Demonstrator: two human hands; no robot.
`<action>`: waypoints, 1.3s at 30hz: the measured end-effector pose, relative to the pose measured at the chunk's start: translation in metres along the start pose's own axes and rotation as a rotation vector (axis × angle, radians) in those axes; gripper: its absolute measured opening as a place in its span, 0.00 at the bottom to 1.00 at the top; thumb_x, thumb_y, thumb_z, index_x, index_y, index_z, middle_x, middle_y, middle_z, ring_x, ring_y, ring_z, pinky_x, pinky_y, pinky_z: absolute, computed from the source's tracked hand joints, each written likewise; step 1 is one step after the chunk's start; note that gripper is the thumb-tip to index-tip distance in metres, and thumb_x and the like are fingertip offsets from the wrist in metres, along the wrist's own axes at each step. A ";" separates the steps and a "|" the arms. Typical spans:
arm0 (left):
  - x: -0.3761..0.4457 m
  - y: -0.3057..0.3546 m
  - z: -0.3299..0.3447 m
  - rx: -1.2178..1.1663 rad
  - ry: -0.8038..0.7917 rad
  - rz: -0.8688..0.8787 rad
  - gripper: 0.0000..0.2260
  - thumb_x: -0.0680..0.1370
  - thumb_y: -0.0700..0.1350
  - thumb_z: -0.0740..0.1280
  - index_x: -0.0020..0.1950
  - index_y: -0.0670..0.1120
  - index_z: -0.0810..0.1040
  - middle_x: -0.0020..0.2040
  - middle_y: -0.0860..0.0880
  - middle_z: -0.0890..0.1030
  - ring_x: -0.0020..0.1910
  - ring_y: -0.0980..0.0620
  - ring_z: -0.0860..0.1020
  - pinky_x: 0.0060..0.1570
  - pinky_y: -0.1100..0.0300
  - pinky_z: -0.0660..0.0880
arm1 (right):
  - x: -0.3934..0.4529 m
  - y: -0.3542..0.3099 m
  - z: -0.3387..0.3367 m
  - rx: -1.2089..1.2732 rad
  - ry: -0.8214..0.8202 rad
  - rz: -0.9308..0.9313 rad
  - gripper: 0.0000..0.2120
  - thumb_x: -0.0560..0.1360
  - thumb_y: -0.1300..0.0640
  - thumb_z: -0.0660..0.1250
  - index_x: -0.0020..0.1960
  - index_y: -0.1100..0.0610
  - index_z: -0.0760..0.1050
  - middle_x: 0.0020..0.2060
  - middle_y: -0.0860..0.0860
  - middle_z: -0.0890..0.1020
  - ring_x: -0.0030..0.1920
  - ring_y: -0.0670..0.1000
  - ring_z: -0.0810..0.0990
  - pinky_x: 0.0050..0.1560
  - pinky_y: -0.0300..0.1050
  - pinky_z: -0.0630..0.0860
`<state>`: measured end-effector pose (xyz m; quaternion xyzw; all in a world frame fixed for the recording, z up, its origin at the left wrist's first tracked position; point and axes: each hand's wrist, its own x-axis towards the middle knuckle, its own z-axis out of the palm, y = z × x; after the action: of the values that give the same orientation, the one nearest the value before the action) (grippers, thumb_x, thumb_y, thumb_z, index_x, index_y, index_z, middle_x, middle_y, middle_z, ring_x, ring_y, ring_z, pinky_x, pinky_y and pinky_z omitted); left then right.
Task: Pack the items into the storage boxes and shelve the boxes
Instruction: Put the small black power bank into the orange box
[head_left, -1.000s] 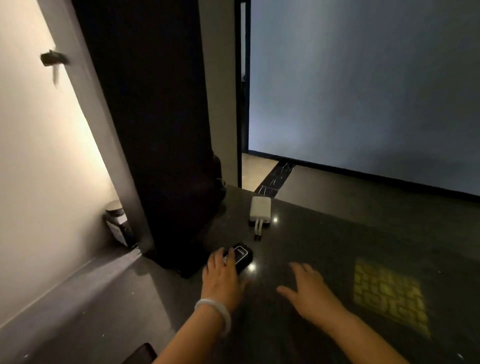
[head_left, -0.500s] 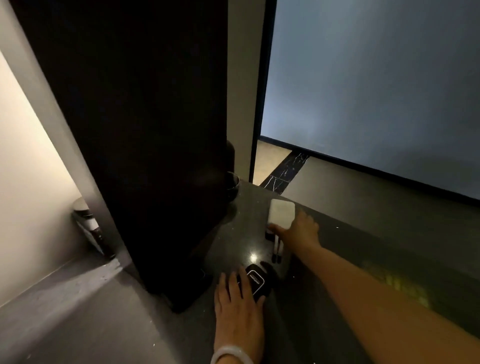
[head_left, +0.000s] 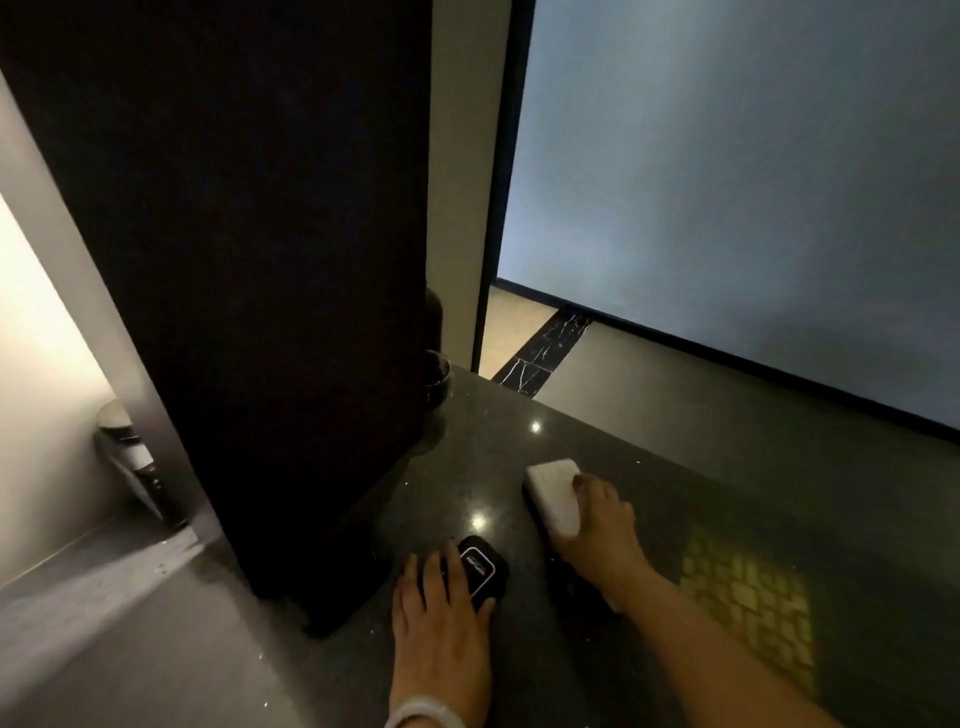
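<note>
Lifted now, white power bank (head_left: 555, 494) hides right hand (head_left: 602, 535) fingers.

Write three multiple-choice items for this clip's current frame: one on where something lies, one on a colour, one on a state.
1. Where does the small black device lie?
A. On the dark countertop, under the left hand's fingers
B. On the floor by the doorway
C. On top of the white item

2. What colour is the rectangular item that the right hand holds?
A. Red
B. White
C. Green

3. What is the left hand doing?
A. Hanging off the counter edge
B. Holding a glass in the air
C. Gripping the black device on the counter

Key: 1 A, the device sits on the counter with fingers over its left side. 2 B, the block reads plainly white against the dark surface. 3 C, the fingers and thumb wrap around the device's edges.
</note>
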<state>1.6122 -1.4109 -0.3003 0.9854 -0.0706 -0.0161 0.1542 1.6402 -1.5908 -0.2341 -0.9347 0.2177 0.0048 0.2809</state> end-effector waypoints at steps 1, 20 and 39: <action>-0.001 -0.003 0.000 0.007 -0.028 -0.006 0.33 0.81 0.62 0.49 0.78 0.47 0.39 0.78 0.47 0.48 0.77 0.44 0.43 0.74 0.49 0.44 | -0.023 0.010 -0.002 0.057 -0.008 0.028 0.42 0.67 0.52 0.75 0.75 0.53 0.57 0.71 0.53 0.63 0.69 0.56 0.62 0.68 0.50 0.62; -0.179 0.029 -0.005 -0.113 -0.090 0.200 0.32 0.77 0.61 0.62 0.76 0.50 0.55 0.70 0.49 0.62 0.69 0.47 0.59 0.70 0.51 0.61 | -0.340 0.125 -0.011 -0.059 0.177 0.563 0.47 0.62 0.36 0.74 0.73 0.50 0.56 0.69 0.51 0.61 0.68 0.53 0.62 0.68 0.47 0.62; -0.453 0.226 -0.071 -0.583 -0.424 0.835 0.29 0.74 0.55 0.69 0.72 0.47 0.66 0.61 0.47 0.69 0.61 0.47 0.63 0.63 0.49 0.66 | -0.673 0.238 -0.173 -0.027 0.779 0.755 0.41 0.62 0.38 0.73 0.68 0.49 0.62 0.54 0.45 0.65 0.53 0.44 0.61 0.57 0.42 0.64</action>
<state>1.1371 -1.5367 -0.1588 0.7654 -0.4776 -0.1706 0.3963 0.9137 -1.5876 -0.1244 -0.7276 0.6263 -0.2388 0.1460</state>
